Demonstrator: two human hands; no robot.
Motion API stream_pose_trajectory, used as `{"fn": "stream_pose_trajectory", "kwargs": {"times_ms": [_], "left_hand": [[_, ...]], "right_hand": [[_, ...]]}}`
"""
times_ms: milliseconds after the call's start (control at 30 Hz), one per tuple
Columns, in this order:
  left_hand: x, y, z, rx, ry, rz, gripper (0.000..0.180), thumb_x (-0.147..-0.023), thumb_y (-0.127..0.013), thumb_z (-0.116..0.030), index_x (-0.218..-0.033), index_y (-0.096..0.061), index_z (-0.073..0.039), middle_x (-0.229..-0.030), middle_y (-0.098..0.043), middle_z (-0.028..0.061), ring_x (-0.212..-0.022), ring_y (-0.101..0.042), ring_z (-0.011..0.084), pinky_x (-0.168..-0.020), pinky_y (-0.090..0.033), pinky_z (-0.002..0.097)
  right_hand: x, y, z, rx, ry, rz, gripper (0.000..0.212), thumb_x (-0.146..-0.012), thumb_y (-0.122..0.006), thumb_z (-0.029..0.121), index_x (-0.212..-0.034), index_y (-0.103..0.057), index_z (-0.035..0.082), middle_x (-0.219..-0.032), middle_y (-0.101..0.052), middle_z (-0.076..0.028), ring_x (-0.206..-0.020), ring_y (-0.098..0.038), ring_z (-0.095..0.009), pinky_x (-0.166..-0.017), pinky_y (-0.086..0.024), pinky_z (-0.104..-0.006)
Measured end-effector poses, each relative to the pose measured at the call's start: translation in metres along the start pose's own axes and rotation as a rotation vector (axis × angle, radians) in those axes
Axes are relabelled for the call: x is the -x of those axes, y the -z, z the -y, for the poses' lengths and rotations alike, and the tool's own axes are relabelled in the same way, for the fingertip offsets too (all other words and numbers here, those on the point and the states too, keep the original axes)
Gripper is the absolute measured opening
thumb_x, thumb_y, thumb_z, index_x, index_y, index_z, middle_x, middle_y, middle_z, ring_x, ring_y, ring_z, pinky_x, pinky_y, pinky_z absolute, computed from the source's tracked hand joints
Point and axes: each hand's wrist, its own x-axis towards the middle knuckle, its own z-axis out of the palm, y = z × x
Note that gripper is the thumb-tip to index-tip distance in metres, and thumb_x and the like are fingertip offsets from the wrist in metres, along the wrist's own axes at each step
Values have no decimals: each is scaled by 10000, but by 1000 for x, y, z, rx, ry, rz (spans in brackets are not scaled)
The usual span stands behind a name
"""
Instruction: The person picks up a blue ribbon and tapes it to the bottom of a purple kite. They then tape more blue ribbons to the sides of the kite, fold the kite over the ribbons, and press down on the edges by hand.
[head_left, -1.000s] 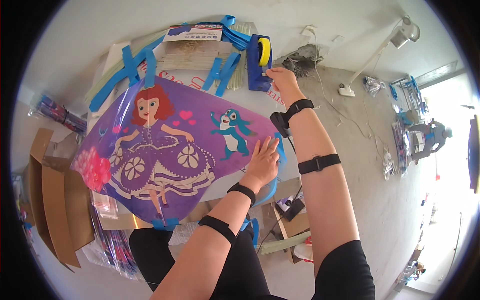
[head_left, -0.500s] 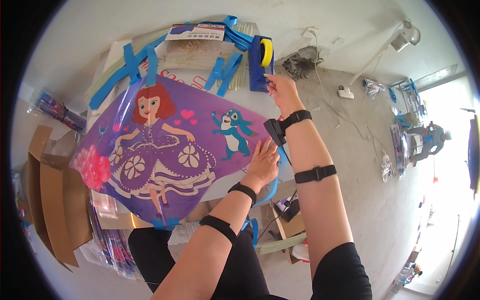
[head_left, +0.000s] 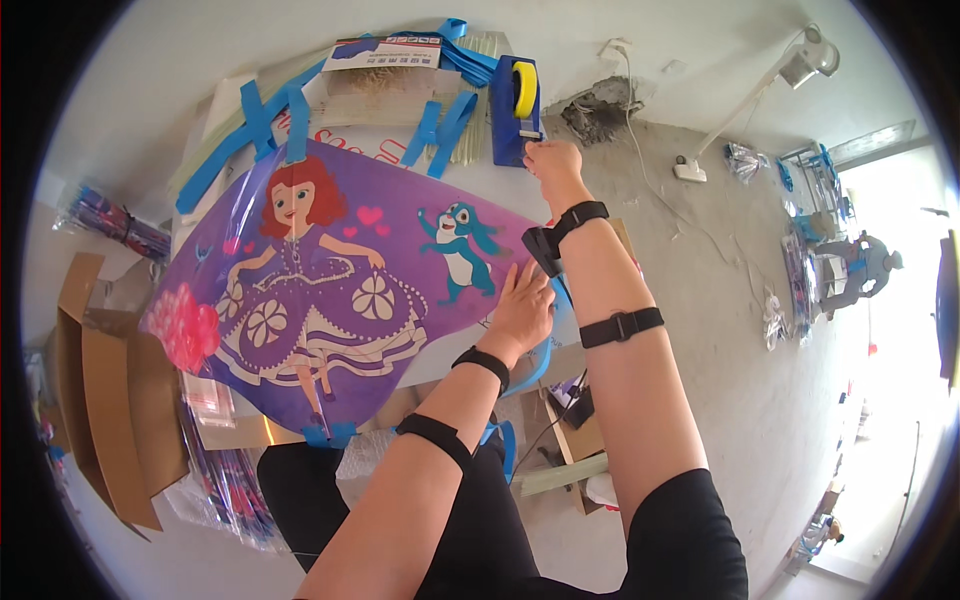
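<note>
A purple kite sheet printed with a red-haired princess and a blue rabbit lies across the table in front of me. My left hand rests on its right corner, fingers stretched out and holding nothing. Just off the near end of a blue tape dispenser is my right hand, its fingertips pinched together. Whatever is between them is too small to make out. A yellow roll of tape sits in the dispenser. Blue ribbon touches the kite's top, and a blue piece is at its bottom tip.
Behind the kite are blue ribbons, pale thin sticks and a small open box. An open cardboard carton stands at the left. A white lamp, a cable and, farther off, another person are on the right.
My right hand has drawn slightly toward me, away from the dispenser's cutting end. My left hand stays on the kite's corner. The whole view has shifted a little.
</note>
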Motion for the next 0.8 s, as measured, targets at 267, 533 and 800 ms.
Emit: {"fn": "stream_pose_trajectory", "kwargs": {"times_ms": [267, 533, 800], "left_hand": [[0, -6, 2, -3, -56, -125, 185, -800, -606, -194, -914, -624, -50, -1342, -481, 119, -1364, -281, 323, -1121, -171, 516], [-1, 2, -1, 117, 14, -36, 132, -818, -581, -155, -877, -609, -40, -1461, -354, 98, -1393, -229, 303, -1130, -150, 507], [-2, 5, -4, 112, 8, -8, 129, -825, -566, -160, -876, -603, -47, -1474, -338, 87, -1403, -213, 299, -1138, -120, 498]], "right_hand": [[21, 62, -30, -111, 60, 300, 127, -832, -683, 114, -846, -640, -5, -728, -611, -25, -625, -555, -94, -584, -465, -233], [68, 108, -76, 118, 81, 382, 128, -845, -645, 107, -777, -642, -2, -654, -578, 1, -548, -505, -75, -527, -419, -211], [65, 106, -103, 179, 142, 292, 111, -834, -648, 89, -850, -672, -18, -682, -615, -14, -578, -556, -73, -536, -445, -218]]}}
